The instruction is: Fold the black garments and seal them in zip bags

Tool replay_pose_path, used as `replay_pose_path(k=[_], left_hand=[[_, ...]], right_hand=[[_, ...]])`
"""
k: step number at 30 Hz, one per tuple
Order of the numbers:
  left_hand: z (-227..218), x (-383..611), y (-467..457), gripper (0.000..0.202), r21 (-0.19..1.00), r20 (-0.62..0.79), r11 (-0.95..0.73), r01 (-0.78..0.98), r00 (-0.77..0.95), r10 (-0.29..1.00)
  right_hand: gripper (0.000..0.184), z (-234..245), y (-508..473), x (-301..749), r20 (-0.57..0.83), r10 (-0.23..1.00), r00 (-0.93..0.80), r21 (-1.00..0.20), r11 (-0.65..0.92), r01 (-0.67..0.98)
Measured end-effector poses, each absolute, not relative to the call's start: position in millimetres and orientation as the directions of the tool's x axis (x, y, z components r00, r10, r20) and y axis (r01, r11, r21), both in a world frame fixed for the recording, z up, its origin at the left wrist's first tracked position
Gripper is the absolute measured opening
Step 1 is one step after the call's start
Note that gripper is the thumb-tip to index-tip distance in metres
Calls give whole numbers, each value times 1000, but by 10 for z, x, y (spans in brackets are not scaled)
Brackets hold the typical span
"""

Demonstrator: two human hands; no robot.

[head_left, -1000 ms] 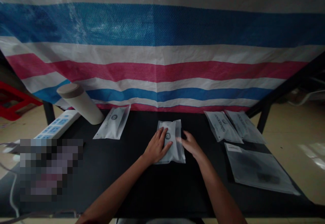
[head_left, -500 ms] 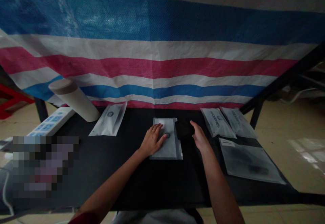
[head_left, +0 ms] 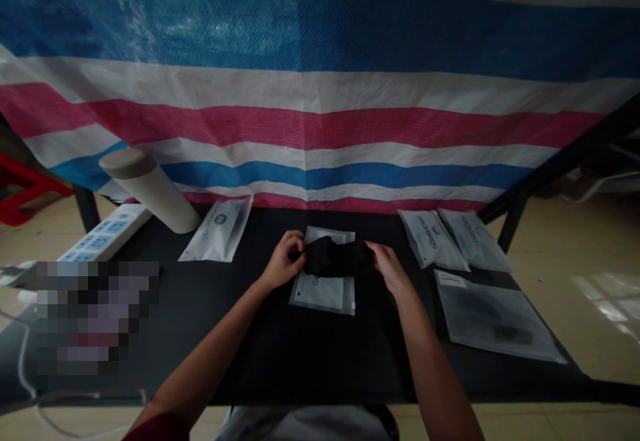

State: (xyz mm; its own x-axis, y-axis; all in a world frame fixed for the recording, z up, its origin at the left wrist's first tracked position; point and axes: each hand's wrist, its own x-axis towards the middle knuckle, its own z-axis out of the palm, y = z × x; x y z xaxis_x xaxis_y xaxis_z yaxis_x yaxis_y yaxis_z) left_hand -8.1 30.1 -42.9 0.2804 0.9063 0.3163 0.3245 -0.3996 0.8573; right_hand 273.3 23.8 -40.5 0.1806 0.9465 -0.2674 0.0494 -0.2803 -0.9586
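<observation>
A crumpled piece of black cloth [head_left: 335,258] stretches between my two hands; its exact kind cannot be made out. My left hand [head_left: 284,261] pinches its left end with thumb and fingers. At the other end, my right hand [head_left: 389,266] has its fingertips closed on the cloth's edge. Beneath the cloth a frosted plastic zip bag [head_left: 327,299] lies flat on the black table [head_left: 225,341], its middle covered and part of its dark print showing below.
Two printed frosted bags, a nearer one [head_left: 434,241] and a farther one [head_left: 475,241], and a larger bag [head_left: 495,314] lie at right. A filled bag [head_left: 217,231], a leaning bottle [head_left: 155,194] and a power strip [head_left: 105,234] are at left. Behind hangs a striped sheet [head_left: 305,121].
My left hand has lifted off the bag and now grips the black cloth. My right hand has closed on it too. The cloth, earlier right of the bag, now lies across above it.
</observation>
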Motion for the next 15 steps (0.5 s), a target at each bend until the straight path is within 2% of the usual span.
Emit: replay_pose_path(k=[1,6,9,10,15], left_hand=[[-413,-83,302,2,836,325,-428,342,320,890],[-343,-46,252,18,775,303,-472,421,409,861],[-354,-15,216,67,733,269,-452,508,393,879],[-368,-8,211,76,725,266,-443,528,378,887],[-472,-25,246,71,806,302,-379,455,236,924]], right_hand=[[46,-418,240,2749,-279,944,177,-955,-292,55],[44,-416,221,2792,-228,973,37,-964,-231,136],[48,-413,221,2794,-178,984,12,-968,-177,180],[49,-422,227,2791,-164,986,37,-964,-168,208],[31,-525,275,2780,-79,994,74,-945,-99,312]])
